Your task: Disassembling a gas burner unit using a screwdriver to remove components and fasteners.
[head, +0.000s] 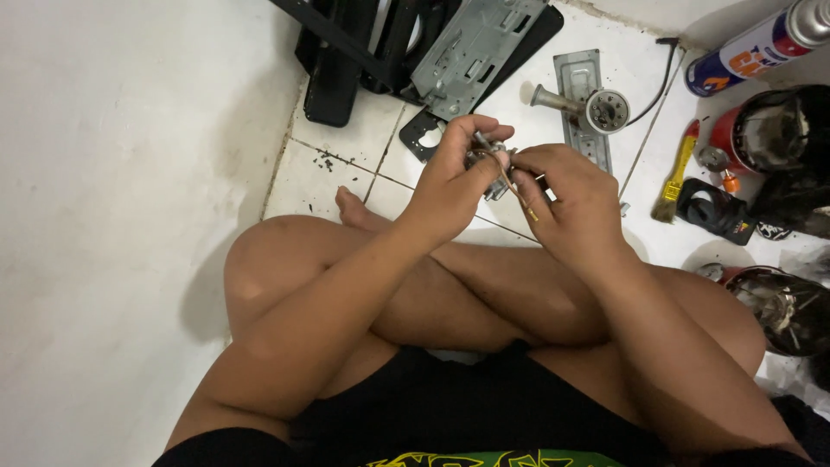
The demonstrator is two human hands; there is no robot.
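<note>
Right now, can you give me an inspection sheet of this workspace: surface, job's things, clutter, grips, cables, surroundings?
Surface: white tiled floor, with dark specks near the grout line.
Job's things: small metal part held between both hands; a thin yellowish wire runs from it.
Clutter: grey metal plate on black housing, bracket with round fitting, spray can, yellow-handled brush, two dark pots at the right.
Grips: left hand pinches the part; right hand closes on it and the wire.
Cables: thin black lead across the tiles.
Surroundings: white wall at left; the person sits cross-legged.
</note>
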